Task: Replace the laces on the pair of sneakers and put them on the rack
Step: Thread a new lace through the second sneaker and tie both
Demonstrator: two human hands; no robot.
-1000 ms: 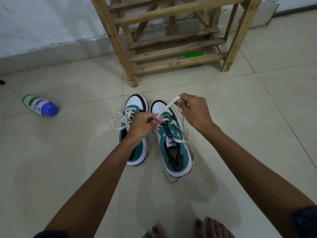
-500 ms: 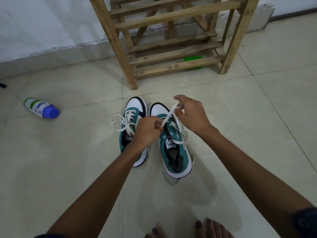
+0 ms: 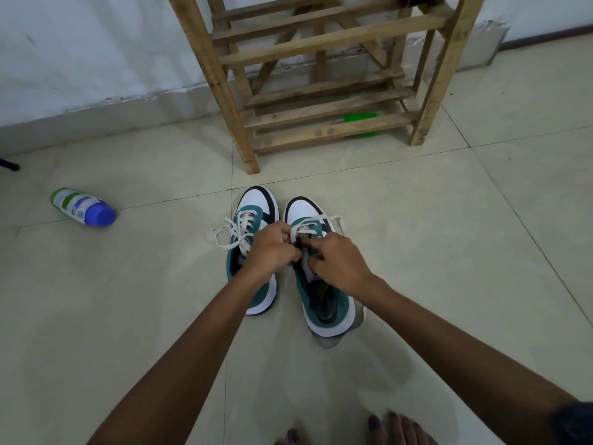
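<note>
Two teal, white and black sneakers stand side by side on the tiled floor. The left sneaker (image 3: pixel 256 207) has a white lace threaded and tied, with loose loops spilling to its left. Over the tongue of the right sneaker (image 3: pixel 324 313) both hands work close together. My left hand (image 3: pixel 272 248) pinches the white lace (image 3: pixel 321 220) near the upper eyelets. My right hand (image 3: pixel 337 261) pinches the same lace just beside it, fingers curled. The wooden slatted rack (image 3: pixel 321 104) stands just beyond the sneakers.
A white bottle with a blue cap (image 3: pixel 81 207) lies on the floor at the left. A green object (image 3: pixel 359 118) lies under the rack's lowest shelf. A white wall runs behind. My bare toes (image 3: pixel 385 428) show at the bottom edge.
My right hand has come down from holding the lace end raised over the toe and now meets my left hand at the right sneaker's tongue. The lace lies lower across the shoe.
</note>
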